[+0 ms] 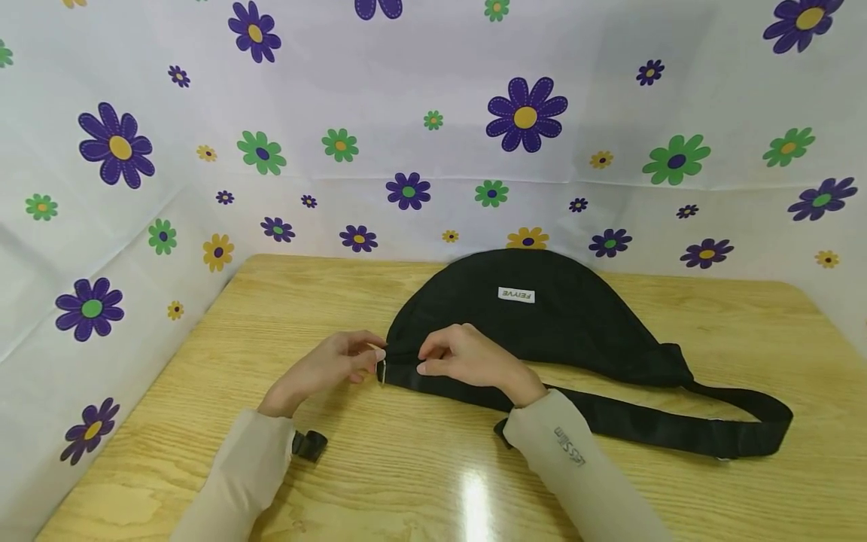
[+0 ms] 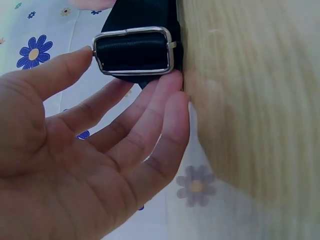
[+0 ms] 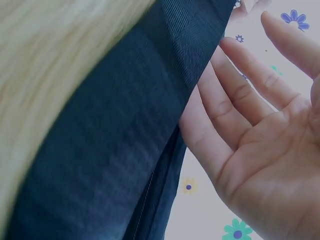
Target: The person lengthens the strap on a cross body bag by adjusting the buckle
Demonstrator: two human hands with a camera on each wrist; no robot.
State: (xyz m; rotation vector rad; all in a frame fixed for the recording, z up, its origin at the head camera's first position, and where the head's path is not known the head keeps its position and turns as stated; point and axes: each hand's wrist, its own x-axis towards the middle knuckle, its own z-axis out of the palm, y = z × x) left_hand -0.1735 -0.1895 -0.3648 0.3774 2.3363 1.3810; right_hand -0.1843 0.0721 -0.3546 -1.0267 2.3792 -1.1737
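A black waist bag (image 1: 562, 331) lies on the table with its curved side toward the back wall. Its long black strap (image 1: 637, 423) runs along the front and loops round at the right. My left hand (image 1: 339, 361) is at the strap's left end, holding the metal strap slider (image 2: 132, 31) by its edges between thumb and fingers. Just right of it, my right hand (image 1: 474, 357) is over the strap. In the right wrist view its fingers extend against the strap's edge, and its thumb stands apart. A white label (image 1: 516, 295) shows on the bag.
A black buckle piece (image 1: 310, 446) lies beside the left cuff, and another small black piece (image 1: 502, 432) pokes out by the right sleeve. The wooden table (image 1: 406, 474) meets a flower-patterned cloth (image 1: 440, 150) at its back and left sides.
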